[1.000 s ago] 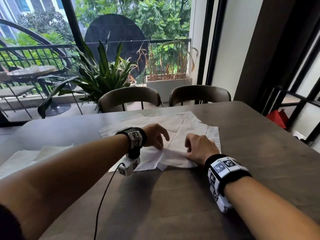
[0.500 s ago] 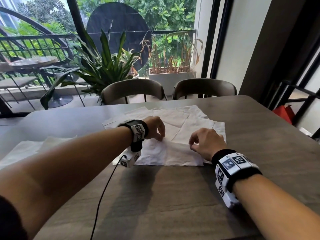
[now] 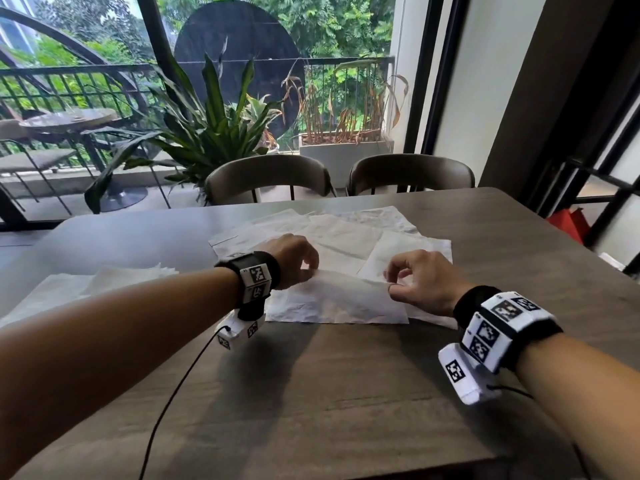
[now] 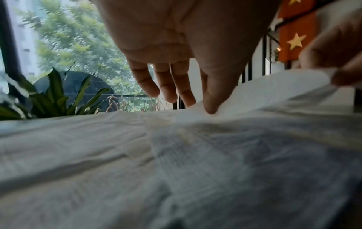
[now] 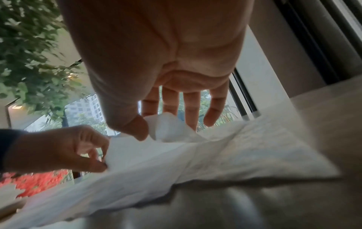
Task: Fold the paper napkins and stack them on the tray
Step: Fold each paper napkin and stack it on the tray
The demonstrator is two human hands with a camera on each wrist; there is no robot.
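Bare table (image 3: 346, 393) before napkins (image 3: 339, 299)

Head view overhead; wrist views napkin-level.

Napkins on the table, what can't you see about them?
- Head view: the left hand hides its own fingertips on the top napkin.
- Head view: the side pile is cut off.
- Wrist views: napkin texture is blurred.
- No tray shows.

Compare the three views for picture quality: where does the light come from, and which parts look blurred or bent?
Head view: daylight from the window backlights the scene, casting arm shadows toward the camera on the table; the frame edges bend. Left wrist view: the napkin nearby is smeared. Right wrist view: the right hand is a dim, backlit shape; the foreground is blurred.
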